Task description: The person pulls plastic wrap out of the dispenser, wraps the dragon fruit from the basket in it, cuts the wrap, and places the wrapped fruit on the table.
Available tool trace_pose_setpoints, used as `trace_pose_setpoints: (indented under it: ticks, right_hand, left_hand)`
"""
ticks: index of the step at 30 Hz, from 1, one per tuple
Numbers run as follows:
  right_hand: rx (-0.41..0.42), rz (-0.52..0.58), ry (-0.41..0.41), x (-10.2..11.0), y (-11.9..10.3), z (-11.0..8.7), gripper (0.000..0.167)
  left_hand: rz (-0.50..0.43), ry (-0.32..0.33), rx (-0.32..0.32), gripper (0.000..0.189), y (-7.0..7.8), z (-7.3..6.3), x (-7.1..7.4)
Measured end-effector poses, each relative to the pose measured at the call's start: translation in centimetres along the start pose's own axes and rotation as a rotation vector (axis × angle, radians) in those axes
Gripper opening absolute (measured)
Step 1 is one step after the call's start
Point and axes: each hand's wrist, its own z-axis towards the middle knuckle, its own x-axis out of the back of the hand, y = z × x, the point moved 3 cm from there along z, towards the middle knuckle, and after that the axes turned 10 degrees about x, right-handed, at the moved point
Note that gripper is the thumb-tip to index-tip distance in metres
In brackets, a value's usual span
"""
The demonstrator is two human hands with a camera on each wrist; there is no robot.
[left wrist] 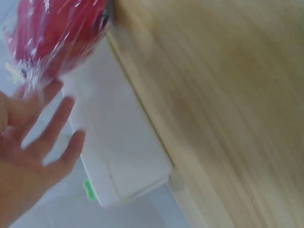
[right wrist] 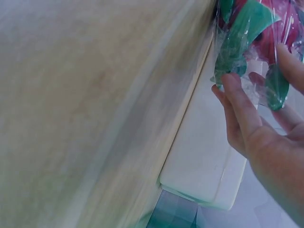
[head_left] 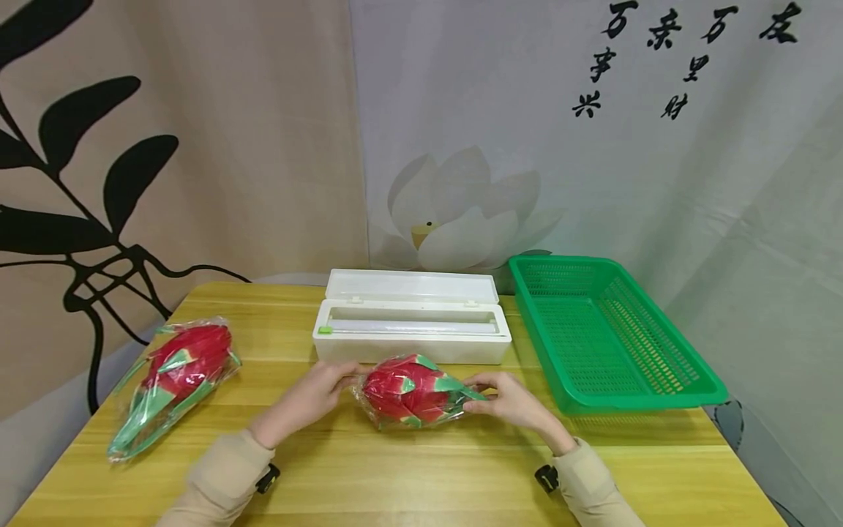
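Observation:
A red dragon fruit with green scales [head_left: 411, 391], wrapped in clear plastic film, is between both hands in front of the white box. My left hand [head_left: 323, 391] pinches the gathered film at the fruit's left end; the left wrist view shows the thumb and forefinger on the twisted film [left wrist: 34, 78], other fingers spread. On the other side, my right hand [head_left: 503, 399] holds the leafy green end between thumb and fingers. In the right wrist view its fingertips [right wrist: 232, 80] press on the film by the green leaf tips [right wrist: 277, 88].
Behind the fruit stands a white cling film dispenser [head_left: 411, 350], lid up, with a roll inside and a green slider [head_left: 326, 330]. A second wrapped dragon fruit [head_left: 191, 359] lies at left on the wooden table [head_left: 408, 483]. An empty green basket [head_left: 553, 366] stands at right.

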Motion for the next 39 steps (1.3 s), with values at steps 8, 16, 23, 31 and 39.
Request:
trace_pose_setpoints:
  ticks: [8, 16, 23, 31, 39]
  right_hand:
    - [-0.003, -0.005, -0.014, 0.1, -0.3, 0.0, 0.031]
    - [-0.002, 0.012, -0.022, 0.0, -0.3, -0.1, 0.034]
    - [0.036, -0.013, -0.019, 0.1, -0.4, 0.0, 0.029]
    - [0.017, -0.009, -0.045, 0.3, -0.2, 0.1, 0.027]
    - [-0.059, 0.145, -0.037, 0.2, -0.2, 0.3, 0.031]
  left_hand:
    - [0.178, 0.307, -0.010, 0.022, 2.0, -0.7, -0.5]
    - [0.080, 0.166, 0.086, 0.045, 3.5, -1.0, -1.9]
    - [0.083, 0.143, 0.040, 0.064, 3.4, -0.9, -2.0]
    - [-0.049, 0.098, 0.090, 0.044, 2.6, -0.6, -1.6]
    - [0.012, 0.037, 0.163, 0.060, 2.7, -0.5, -1.9]
